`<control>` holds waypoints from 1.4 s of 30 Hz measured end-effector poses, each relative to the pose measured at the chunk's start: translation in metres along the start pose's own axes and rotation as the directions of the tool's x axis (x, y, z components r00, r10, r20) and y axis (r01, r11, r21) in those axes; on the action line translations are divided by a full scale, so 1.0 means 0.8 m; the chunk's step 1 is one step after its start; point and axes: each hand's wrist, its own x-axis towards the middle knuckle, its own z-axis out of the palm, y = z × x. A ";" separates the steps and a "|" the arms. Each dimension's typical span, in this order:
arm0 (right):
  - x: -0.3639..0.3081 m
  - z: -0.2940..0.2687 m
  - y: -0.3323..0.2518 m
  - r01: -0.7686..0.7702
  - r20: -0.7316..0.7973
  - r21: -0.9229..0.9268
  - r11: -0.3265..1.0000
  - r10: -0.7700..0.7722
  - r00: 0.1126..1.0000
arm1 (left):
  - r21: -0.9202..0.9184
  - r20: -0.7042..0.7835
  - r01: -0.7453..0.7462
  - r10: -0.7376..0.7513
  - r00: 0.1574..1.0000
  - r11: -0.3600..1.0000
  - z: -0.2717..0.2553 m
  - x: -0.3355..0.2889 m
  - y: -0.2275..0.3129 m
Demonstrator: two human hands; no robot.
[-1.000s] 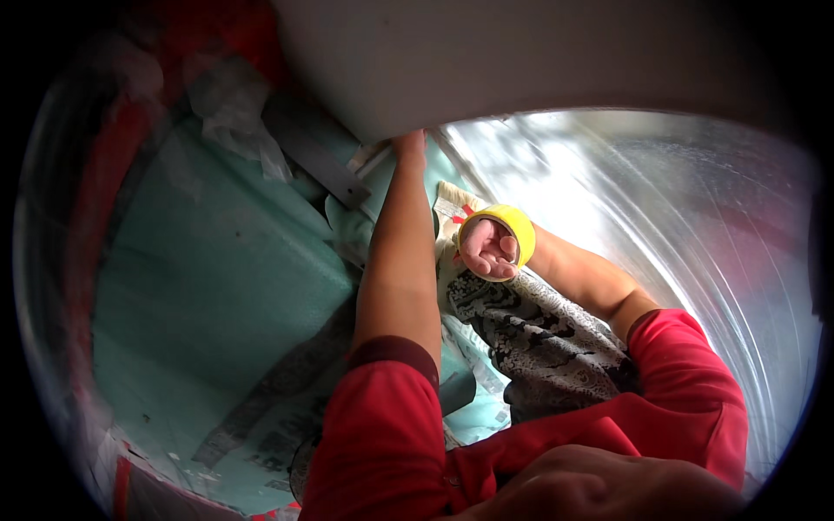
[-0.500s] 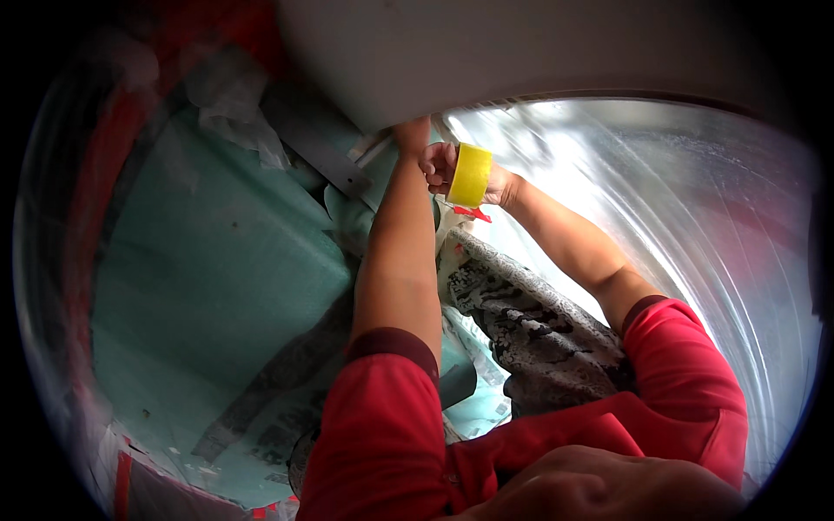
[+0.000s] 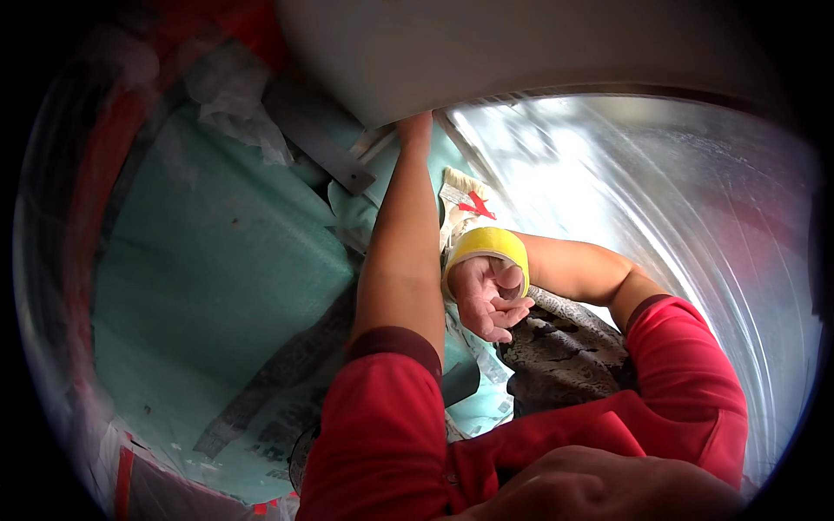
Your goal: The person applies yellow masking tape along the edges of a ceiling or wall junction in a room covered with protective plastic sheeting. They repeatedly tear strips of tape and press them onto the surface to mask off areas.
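Observation:
My left arm reaches straight up and away. Only the wrist end of my left hand shows at the edge of a pale overhanging panel; its fingers are hidden behind that panel. A yellow roll of tape hangs like a bangle round my right wrist. Through the ring comes my right hand, palm turned up, fingers loosely curled and apart, with nothing in them. It hovers over my patterned trousers. Beyond it lies a cream, bristly-looking piece with a scrap of red tape.
Green sheeting spreads over the left side, with red tape along its edge. A grey strip with a hole and crumpled clear plastic lie at the upper left. Shiny clear film curves round the right.
My right hand has drawn back toward my body and turned palm up, the tape roll moving with it. The cream piece has come into fuller view. My left arm has barely moved.

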 end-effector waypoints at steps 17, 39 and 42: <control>-0.154 -0.085 -0.146 -0.598 -0.172 -0.561 0.572 -0.787 -0.592 | 0.149 -0.176 -0.165 0.191 0.966 0.975 -0.011 0.001 0.008; -0.095 -0.038 -0.169 -0.939 0.110 0.324 -0.114 -0.982 0.157 | 0.301 -0.265 -0.187 0.270 0.925 0.935 -0.009 -0.005 0.005; -0.122 -0.042 -0.194 -0.845 -0.168 0.511 -0.157 -0.982 0.081 | 0.050 -0.248 -0.101 0.110 0.962 0.994 0.001 -0.019 0.020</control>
